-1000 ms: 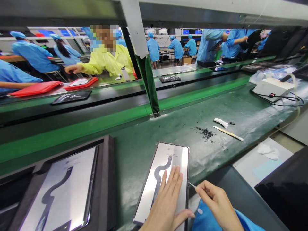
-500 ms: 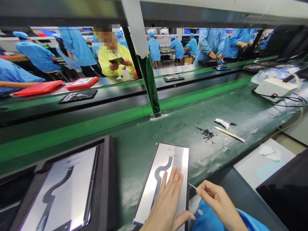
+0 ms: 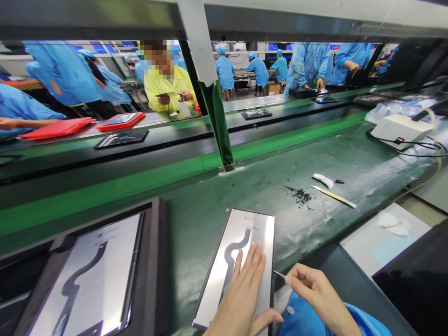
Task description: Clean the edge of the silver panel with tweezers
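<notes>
A flat display panel [image 3: 263, 233] with a silvery back and a dark curved ribbon cable [image 3: 230, 255] lies on the green mat before me. My left hand [image 3: 245, 294] rests flat on the panel, fingers stretched and thumb near its right edge. My right hand [image 3: 317, 290] pinches a thin, pointed metal tool [image 3: 279, 274], whose tip is at the panel's right edge. Whether it touches the edge or slips under it, I cannot tell. To the left, a similar panel [image 3: 108, 266] lies in a black foam tray [image 3: 158, 266].
Black shreds [image 3: 301, 196], a yellow-handled knife [image 3: 334, 196] and a white wrapped piece [image 3: 324, 180] lie right of the panel. A white box [image 3: 401, 130] with cables stands farther right. Beyond a post [image 3: 222, 126] runs a conveyor carrying dark pouches [image 3: 122, 138]; co-workers sit and stand behind it.
My hands, the panel and the tool look almost unmoved. Dark pouches on the conveyor have shifted slightly right. The co-worker in yellow has tilted the held card, and a blue-coated person at left has moved.
</notes>
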Demonstrator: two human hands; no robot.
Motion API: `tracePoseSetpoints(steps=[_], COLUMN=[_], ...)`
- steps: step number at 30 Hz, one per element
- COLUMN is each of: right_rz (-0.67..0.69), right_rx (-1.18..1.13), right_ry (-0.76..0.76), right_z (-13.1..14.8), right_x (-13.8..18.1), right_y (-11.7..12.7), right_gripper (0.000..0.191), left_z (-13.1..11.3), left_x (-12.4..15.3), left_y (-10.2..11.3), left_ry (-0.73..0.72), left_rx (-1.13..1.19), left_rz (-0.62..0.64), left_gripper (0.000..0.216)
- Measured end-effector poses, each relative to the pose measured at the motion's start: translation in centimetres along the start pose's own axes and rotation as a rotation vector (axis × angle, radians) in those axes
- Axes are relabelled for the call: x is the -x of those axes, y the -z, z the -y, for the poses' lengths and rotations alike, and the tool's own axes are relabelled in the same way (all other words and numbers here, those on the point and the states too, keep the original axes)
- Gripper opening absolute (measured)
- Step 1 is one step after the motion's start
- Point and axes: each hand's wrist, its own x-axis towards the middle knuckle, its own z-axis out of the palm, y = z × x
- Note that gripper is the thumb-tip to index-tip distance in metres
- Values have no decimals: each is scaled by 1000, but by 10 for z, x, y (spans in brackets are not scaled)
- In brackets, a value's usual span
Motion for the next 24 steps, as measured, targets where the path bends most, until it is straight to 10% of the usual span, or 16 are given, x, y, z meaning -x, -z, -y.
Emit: tracePoseSetpoints(steps=[24], right_rz=[-5], right_rx=[96], right_ry=[91], right_z=[-4], right_x=[9], right_y=[-1], right_gripper=[38], left_z=[2], left_x=[3], left_y=[-10], left_ry=[1], left_rx=[-3], left_rz=[-55], left_gripper=[103])
